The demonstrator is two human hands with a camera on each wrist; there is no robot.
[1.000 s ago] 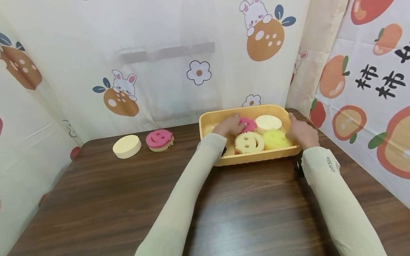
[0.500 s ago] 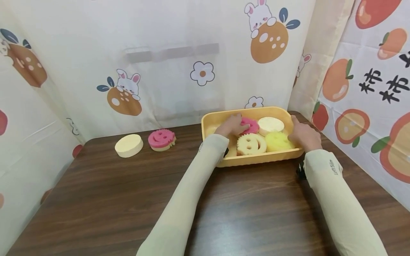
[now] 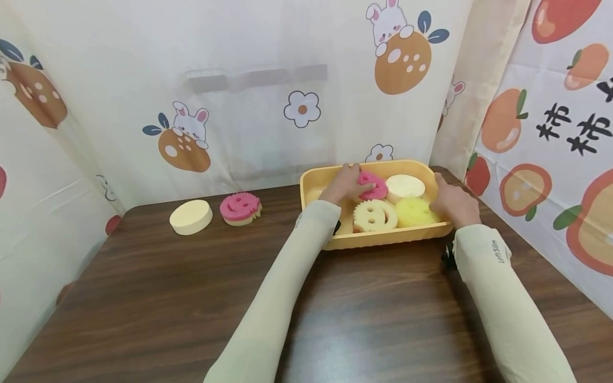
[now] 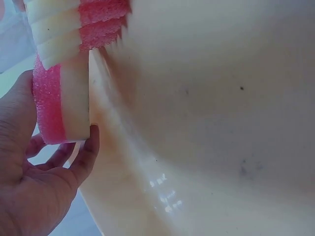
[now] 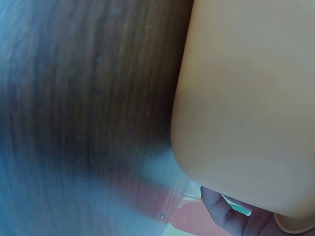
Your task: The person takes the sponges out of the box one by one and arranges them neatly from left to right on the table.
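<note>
My left hand (image 3: 342,184) reaches into a yellow plastic tray (image 3: 388,240) and holds a pink-and-cream smiley sponge (image 3: 373,185) by its edge. In the left wrist view, the thumb of that hand (image 4: 42,191) lies on the pink side and fingers reach the cream side of the sponge (image 4: 74,105), which stands on edge. A toothed cream-and-pink sponge (image 4: 78,29) shows above it. My right hand (image 3: 456,205) grips the tray's right end. From the right wrist, its fingers (image 5: 229,214) show at the tray wall (image 5: 246,108).
Also in the tray are a cream smiley sponge (image 3: 375,215), a round cream sponge (image 3: 405,188) and a yellow sponge (image 3: 415,213). On the dark wooden table (image 3: 191,298), a cream disc (image 3: 191,217) and another pink smiley sponge (image 3: 240,208) lie left. Printed cloth (image 3: 249,127) hangs behind.
The pink sponge under my left hand has tilted up, and the left hand has shifted slightly. My right hand stays at the tray's end.
</note>
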